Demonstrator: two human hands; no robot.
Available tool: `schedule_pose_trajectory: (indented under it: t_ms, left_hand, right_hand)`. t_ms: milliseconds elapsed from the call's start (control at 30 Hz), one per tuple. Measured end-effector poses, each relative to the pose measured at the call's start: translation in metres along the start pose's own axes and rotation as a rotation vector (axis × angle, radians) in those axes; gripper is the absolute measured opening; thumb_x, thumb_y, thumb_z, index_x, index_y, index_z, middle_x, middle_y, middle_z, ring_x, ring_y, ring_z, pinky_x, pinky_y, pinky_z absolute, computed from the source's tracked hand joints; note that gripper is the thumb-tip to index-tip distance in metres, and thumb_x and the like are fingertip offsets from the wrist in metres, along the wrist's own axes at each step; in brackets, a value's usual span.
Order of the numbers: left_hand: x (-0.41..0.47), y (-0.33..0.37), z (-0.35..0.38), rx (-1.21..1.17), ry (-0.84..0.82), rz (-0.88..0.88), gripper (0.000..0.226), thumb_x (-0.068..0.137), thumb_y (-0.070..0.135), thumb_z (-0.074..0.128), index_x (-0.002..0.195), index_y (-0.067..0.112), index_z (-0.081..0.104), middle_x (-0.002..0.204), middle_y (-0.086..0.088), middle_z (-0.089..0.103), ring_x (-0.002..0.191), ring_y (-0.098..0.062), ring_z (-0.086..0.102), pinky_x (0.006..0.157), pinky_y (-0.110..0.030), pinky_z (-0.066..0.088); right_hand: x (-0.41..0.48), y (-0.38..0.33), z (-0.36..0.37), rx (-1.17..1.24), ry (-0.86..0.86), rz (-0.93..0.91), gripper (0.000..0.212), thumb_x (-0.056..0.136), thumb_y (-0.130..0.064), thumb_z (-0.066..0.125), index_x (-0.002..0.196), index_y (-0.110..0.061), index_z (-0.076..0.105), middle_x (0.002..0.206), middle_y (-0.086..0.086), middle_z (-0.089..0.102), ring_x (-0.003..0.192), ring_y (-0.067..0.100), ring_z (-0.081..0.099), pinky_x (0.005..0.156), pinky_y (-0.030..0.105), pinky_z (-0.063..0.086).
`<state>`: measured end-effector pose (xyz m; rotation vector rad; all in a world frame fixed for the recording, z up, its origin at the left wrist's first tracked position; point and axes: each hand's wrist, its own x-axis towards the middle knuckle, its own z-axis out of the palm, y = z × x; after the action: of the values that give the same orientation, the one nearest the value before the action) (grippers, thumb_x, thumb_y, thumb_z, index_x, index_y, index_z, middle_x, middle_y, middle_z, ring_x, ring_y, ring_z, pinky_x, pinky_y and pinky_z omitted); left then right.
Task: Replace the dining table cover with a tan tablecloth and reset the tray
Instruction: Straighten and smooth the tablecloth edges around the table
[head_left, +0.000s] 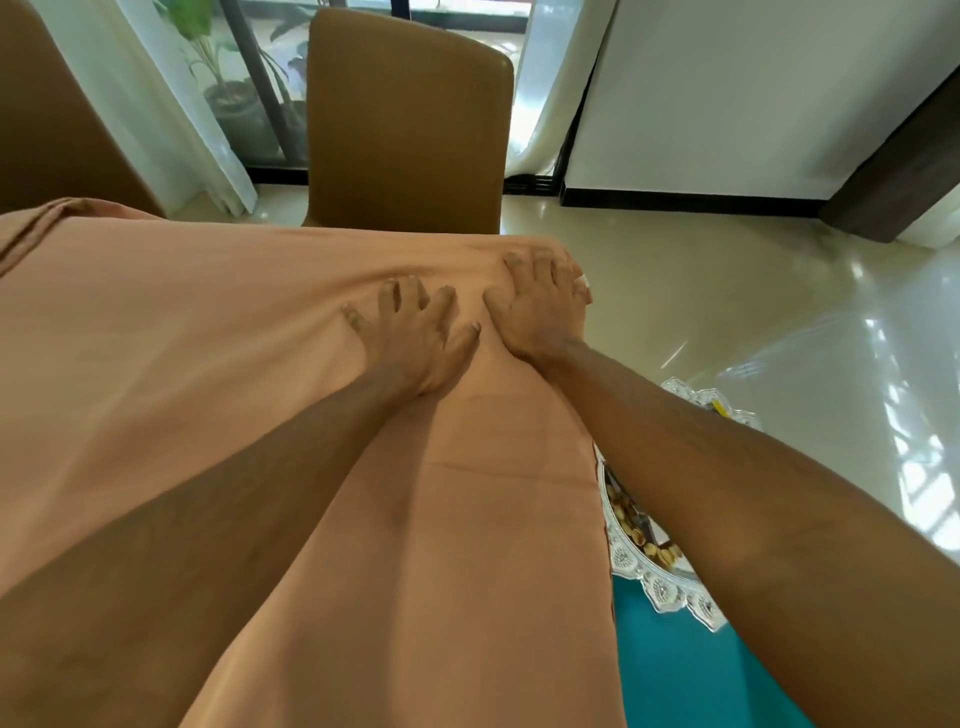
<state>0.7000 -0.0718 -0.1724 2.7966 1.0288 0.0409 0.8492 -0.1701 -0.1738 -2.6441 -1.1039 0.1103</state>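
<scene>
A tan tablecloth (208, 364) covers the dining table across the left and middle of the view. My left hand (415, 338) lies flat on the cloth with its fingers spread. Just to its right, my right hand (540, 306) presses on the cloth at the table's far right corner, fingers apart and curling over the edge. Below my right forearm, an ornate silver tray (660, 587) holding nuts rests on a teal surface (685, 675); my arm hides much of it.
A tan chair (405, 119) stands at the table's far side, and part of another chair (52, 114) shows at the left. A potted plant (228, 98) sits behind white curtains. Glossy floor (727, 291) lies to the right.
</scene>
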Motion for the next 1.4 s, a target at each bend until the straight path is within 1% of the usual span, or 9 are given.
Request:
schedule_pose_trajectory:
  t_ms: [167,500,600,700,867,967,1167,1300,1400]
  left_hand:
    - [0.027,0.002,0.007,0.005,-0.009,0.001,0.073,0.086,0.079,0.01,0.153,0.048,0.013,0.167,-0.001,0.0,0.152,-0.035,-0.006,0.107,-0.077,-0.005]
    - [0.024,0.01,0.009,0.015,-0.017,-0.055,0.071,0.089,0.074,0.009,0.154,0.046,0.012,0.167,0.0,0.002,0.152,-0.034,-0.004,0.108,-0.075,-0.005]
    - [-0.018,0.026,0.007,-0.048,-0.01,-0.072,0.063,0.093,0.065,0.014,0.153,0.044,0.02,0.166,-0.001,0.013,0.151,-0.038,0.004,0.11,-0.074,-0.001]
    - [-0.088,0.043,0.011,-0.046,0.015,0.022,0.06,0.095,0.061,0.02,0.151,0.041,0.027,0.164,-0.002,0.022,0.149,-0.039,0.014,0.109,-0.074,0.005]
    - [-0.181,0.041,0.012,-0.033,0.014,0.034,0.064,0.097,0.061,0.023,0.155,0.035,0.024,0.165,-0.001,0.019,0.152,-0.029,0.013,0.114,-0.068,0.008]
    - [-0.228,0.042,0.014,-0.038,-0.004,-0.004,0.064,0.099,0.06,0.022,0.157,0.032,0.021,0.165,0.0,0.016,0.152,-0.028,0.012,0.115,-0.066,0.007]
    - [-0.331,0.066,0.019,-0.08,-0.027,-0.048,0.06,0.1,0.057,0.021,0.156,0.036,0.018,0.166,0.003,0.013,0.153,-0.025,0.006,0.118,-0.063,0.001]
    - [-0.391,0.081,0.021,-0.072,-0.07,-0.1,0.063,0.098,0.055,0.026,0.157,0.034,0.017,0.167,0.001,0.006,0.154,-0.025,0.002,0.117,-0.062,-0.001]
    - [-0.459,0.095,0.018,-0.082,-0.082,-0.085,0.065,0.098,0.053,0.03,0.158,0.032,0.016,0.167,-0.001,0.005,0.154,-0.026,0.002,0.117,-0.063,-0.001]
  right_hand:
    - [0.024,0.012,0.004,0.058,-0.052,0.066,0.068,0.095,-0.062,0.029,0.156,-0.032,0.023,0.167,0.002,0.013,0.153,0.033,0.011,0.118,0.063,0.018]
    - [0.029,0.013,0.001,0.107,-0.052,0.102,0.071,0.097,-0.061,0.035,0.158,-0.028,0.022,0.168,0.004,0.013,0.153,0.034,0.014,0.117,0.057,0.027]
    - [0.024,0.009,-0.004,0.0,-0.035,0.081,0.067,0.099,-0.059,0.034,0.155,-0.023,0.029,0.165,0.007,0.021,0.15,0.032,0.021,0.114,0.054,0.031]
    - [0.006,0.0,-0.015,-0.157,0.042,-0.016,0.052,0.1,-0.05,0.034,0.139,-0.019,0.049,0.149,0.008,0.044,0.134,0.028,0.041,0.106,0.051,0.038]
    - [-0.088,-0.021,-0.018,-0.058,0.043,-0.153,0.038,0.094,-0.043,0.04,0.119,-0.021,0.059,0.126,0.005,0.057,0.113,0.027,0.054,0.093,0.045,0.043]
    - [-0.167,-0.021,-0.011,-0.074,0.047,-0.185,0.044,0.095,-0.047,0.034,0.126,-0.024,0.053,0.135,0.003,0.054,0.124,0.025,0.052,0.099,0.045,0.044]
    - [-0.304,-0.01,-0.017,0.006,-0.063,-0.089,0.051,0.101,-0.044,0.034,0.146,-0.023,0.041,0.16,0.006,0.035,0.148,0.026,0.028,0.119,0.051,0.027]
    - [-0.378,-0.005,-0.029,0.088,-0.154,-0.039,0.054,0.102,-0.042,0.038,0.153,-0.024,0.035,0.165,0.005,0.023,0.153,0.026,0.016,0.118,0.049,0.031]
    - [-0.452,0.0,-0.038,0.195,-0.172,-0.004,0.052,0.101,-0.043,0.039,0.15,-0.027,0.036,0.166,0.001,0.019,0.148,0.028,0.025,0.109,0.05,0.042]
